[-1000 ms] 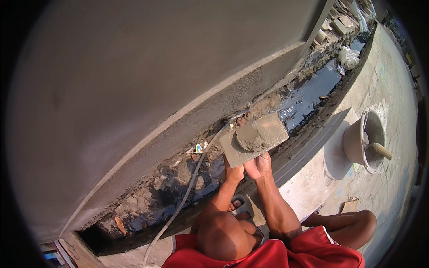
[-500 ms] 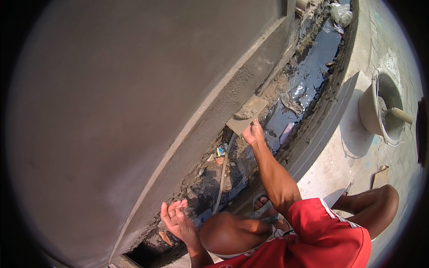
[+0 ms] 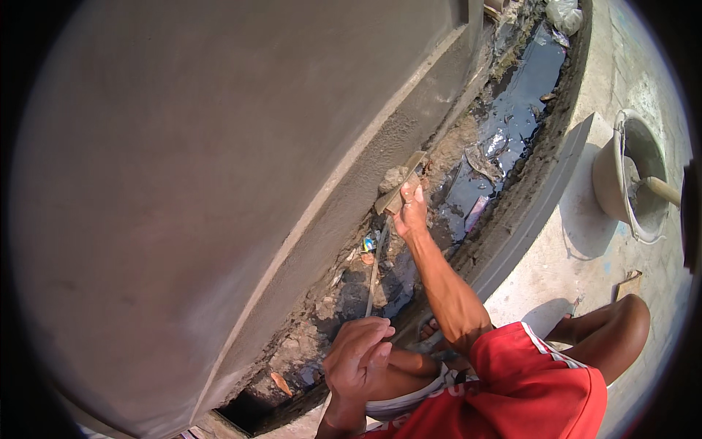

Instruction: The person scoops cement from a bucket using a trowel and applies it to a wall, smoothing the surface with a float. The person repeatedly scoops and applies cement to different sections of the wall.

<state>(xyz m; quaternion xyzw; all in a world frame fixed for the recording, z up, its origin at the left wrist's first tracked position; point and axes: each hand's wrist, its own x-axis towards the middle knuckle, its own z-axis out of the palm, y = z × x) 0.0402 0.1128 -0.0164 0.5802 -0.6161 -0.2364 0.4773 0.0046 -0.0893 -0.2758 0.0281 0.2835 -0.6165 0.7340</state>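
My right hand grips a small flat board from beneath, fingers and thumb wrapped on its near side. A lump of wet grey mortar sits on the board. The board is tilted up toward the rough lower band of the plastered wall; whether the mortar touches the wall I cannot tell. My left hand is raised near my left knee, with loosely bent fingers and nothing visible in it.
A ditch with dark water and litter runs along the wall's foot. On the concrete ledge at right stands a bucket with a handled tool in it. A thin pipe crosses the ditch. A plastic bag lies at the far end.
The board in my right hand has tipped from nearly flat to steeply tilted toward the wall. My left hand has moved right, in front of my knee, its fingers more bent.
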